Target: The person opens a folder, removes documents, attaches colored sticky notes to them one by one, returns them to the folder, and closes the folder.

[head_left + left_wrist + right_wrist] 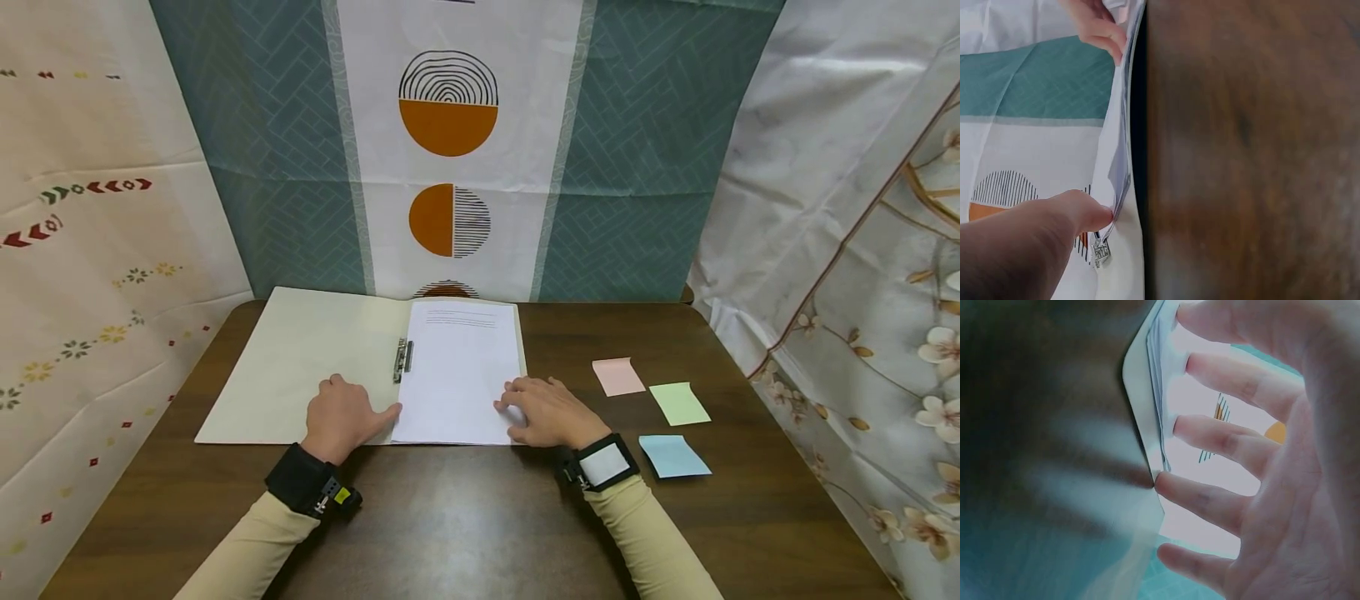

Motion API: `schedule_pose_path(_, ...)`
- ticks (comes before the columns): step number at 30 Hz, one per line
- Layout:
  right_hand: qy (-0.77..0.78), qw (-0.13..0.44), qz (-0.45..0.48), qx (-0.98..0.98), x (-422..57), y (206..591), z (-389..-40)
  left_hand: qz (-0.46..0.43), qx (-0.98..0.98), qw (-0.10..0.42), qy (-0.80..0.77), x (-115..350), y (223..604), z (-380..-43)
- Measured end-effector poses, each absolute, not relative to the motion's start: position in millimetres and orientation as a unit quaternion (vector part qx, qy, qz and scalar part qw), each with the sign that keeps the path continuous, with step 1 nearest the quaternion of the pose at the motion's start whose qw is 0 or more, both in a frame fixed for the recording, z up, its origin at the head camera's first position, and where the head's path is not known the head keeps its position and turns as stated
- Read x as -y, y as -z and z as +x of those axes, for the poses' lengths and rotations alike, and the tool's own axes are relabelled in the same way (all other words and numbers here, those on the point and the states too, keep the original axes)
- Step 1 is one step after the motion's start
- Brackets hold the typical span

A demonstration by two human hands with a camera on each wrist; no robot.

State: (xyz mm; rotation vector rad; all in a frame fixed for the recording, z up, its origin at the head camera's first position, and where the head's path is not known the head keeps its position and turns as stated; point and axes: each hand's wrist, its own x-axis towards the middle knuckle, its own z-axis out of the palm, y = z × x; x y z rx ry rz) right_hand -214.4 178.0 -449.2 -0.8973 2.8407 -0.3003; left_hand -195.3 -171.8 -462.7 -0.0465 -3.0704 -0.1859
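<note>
A cream file folder (292, 358) lies spread on the table, with a metal clip (402, 361) by its fold. White sheets (457, 375) with a few printed lines at the top lie on its right half. My left hand (337, 417) rests on the left cover, its thumb reaching to the sheets' lower left edge. In the left wrist view that thumb (1079, 212) presses at the paper near the clip. On the right, my right hand (551, 412) touches the sheets' lower right part with spread, slightly bent fingers. Its fingertips (1185, 425) meet the paper and folder edge.
Right of the folder, a pink sticky note (618, 377), a green sticky note (679, 404) and a blue sticky note (673, 457) lie on the brown table (465, 517). A patterned cloth (637, 167) hangs behind the table's back edge.
</note>
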Motion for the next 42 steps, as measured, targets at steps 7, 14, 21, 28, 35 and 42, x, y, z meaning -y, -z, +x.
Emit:
schedule_pose_path(7, 0.102, 0.068, -0.302, -0.946, -177.7, 448.0, -216.4, -0.003, 0.998, 0.025, 0.056, 173.1, 463.0, -194.1)
schedule_pose_path(14, 0.099, 0.069, -0.301, -0.946, -178.0, 446.4, -216.7, 0.017, 0.998, 0.003, 0.067, 170.9, 464.4, -192.9)
schedule_pose_path(21, 0.093, 0.044, -0.307, -0.946, -184.4, 437.9, -218.7, 0.014, 0.998, 0.021, 0.058, 164.6, 466.9, -188.4)
schedule_pose_path(28, 0.098, 0.0, -0.319, -0.943, -184.6, 423.6, -222.4, 0.006, 0.998, 0.029, 0.05, 157.2, 462.7, -184.0)
schedule_pose_path(35, 0.088, -0.02, -0.332, -0.939, -169.7, 412.3, -227.5, 0.007, 0.999, 0.023, 0.043, 150.2, 460.8, -181.3)
schedule_pose_path(42, 0.084, -0.017, -0.347, -0.934, -145.8, 400.2, -227.2, 0.003, 0.999, 0.027, 0.023, 141.5, 462.1, -181.1)
